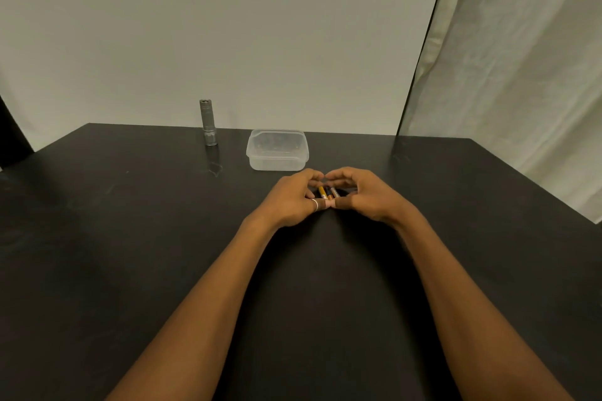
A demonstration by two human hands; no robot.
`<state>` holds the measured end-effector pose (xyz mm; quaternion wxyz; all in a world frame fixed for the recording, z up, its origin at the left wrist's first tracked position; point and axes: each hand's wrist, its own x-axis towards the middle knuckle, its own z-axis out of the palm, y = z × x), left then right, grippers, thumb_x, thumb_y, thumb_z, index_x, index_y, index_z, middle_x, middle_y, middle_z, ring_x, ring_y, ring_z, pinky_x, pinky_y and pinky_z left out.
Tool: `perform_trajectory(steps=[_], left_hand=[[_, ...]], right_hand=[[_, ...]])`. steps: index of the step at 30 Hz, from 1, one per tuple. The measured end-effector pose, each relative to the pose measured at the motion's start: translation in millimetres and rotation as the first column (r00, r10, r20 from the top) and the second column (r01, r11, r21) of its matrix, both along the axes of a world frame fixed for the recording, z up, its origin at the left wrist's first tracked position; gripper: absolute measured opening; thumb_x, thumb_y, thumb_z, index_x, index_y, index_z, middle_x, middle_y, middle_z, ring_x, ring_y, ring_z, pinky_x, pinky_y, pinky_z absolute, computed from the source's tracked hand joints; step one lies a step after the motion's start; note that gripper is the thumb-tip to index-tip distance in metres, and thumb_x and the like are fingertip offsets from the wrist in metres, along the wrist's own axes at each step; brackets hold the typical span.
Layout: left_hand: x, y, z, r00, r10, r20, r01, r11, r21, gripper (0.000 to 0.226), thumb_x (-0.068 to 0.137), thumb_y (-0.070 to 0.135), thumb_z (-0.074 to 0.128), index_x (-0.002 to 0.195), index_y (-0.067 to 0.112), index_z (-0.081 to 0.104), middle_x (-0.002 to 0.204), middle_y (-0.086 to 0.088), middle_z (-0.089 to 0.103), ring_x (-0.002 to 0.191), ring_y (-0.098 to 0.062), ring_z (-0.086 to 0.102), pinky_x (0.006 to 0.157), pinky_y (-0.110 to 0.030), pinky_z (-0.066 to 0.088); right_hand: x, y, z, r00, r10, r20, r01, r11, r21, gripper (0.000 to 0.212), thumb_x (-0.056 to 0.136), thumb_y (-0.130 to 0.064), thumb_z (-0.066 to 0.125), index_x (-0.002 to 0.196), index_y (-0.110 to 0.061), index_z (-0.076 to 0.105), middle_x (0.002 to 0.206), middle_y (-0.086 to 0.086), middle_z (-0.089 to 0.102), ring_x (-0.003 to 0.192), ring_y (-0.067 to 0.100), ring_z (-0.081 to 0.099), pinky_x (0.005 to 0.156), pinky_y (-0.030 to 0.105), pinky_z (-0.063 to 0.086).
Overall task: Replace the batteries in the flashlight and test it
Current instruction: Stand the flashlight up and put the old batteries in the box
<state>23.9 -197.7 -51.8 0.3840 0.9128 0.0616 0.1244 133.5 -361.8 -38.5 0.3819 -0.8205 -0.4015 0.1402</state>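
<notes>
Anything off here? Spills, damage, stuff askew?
Nothing serious. The flashlight stands upright, the tub sits flat, and the batteries lie between the left hand and right hand, which cup them. Only oddity: a pale mark on the table in front of the flashlight, maybe a scuff.

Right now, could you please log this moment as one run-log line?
left hand and right hand: cupped around batteries on table, grip unclear | flashlight: upright, untouched | tub: near flashlight
</notes>
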Motion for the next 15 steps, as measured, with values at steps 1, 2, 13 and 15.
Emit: perform_trajectory(steps=[1, 2, 13, 15], left_hand=[[-0.6, -0.3, -0.4, 1.000, 0.002, 0.006, -0.002, 1.000, -0.006, 0.063, 0.087, 0.029, 0.077, 0.143, 0.020, 0.049, 0.134, 0.002, 0.063, 0.098, -0.007, 0.063, 0.093, -0.029, 0.052], [-1.1, -0.3, -0.7, 1.000, 0.003, 0.012, -0.003, 1.000, -0.010, 0.063, 0.087, 0.028, 0.078, 0.143, 0.020, 0.049, 0.134, 0.002, 0.063, 0.098, -0.008, 0.063, 0.094, -0.031, 0.053], [-10.4, 10.2, 16.1, 0.942, 0.218, 0.256, -0.143, 0.949, -0.283, 0.042, 0.086, 0.024, 0.079, 0.127, 0.020, 0.066, 0.113, 0.007, 0.069, 0.102, 0.000, 0.065, 0.076, -0.005, 0.050], [-8.6, 19.1, 30.5, 0.905, 0.298, 0.303, -0.216, 0.936, -0.276, 0.032, 0.085, 0.024, 0.081, 0.116, 0.020, 0.072, 0.104, 0.009, 0.071, 0.097, 0.002, 0.067, 0.071, -0.002, 0.047]], right_hand=[[-0.7, -0.2, 0.2, 1.000, 0.003, -0.006, -0.003, 1.000, 0.004, 0.056, 0.085, -0.002, 0.076, 0.137, -0.014, 0.058, 0.134, 0.002, 0.065, 0.125, 0.014, 0.060, 0.108, 0.035, 0.048], [-1.2, 0.2, 0.4, 1.000, 0.006, -0.007, -0.006, 1.000, 0.009, 0.057, 0.085, -0.002, 0.076, 0.137, -0.014, 0.058, 0.134, 0.002, 0.065, 0.124, 0.014, 0.060, 0.107, 0.033, 0.048], [-9.1, 10.7, 19.4, 0.998, -0.063, -0.017, 0.065, 0.966, 0.252, 0.052, 0.084, -0.007, 0.081, 0.133, -0.012, 0.063, 0.122, 0.003, 0.069, 0.111, 0.008, 0.065, 0.084, 0.012, 0.053], [-10.1, 21.2, 27.6, 0.995, -0.098, -0.026, 0.102, 0.950, 0.295, 0.044, 0.085, -0.011, 0.081, 0.127, -0.012, 0.068, 0.114, 0.003, 0.072, 0.105, 0.012, 0.069, 0.085, 0.017, 0.055]])
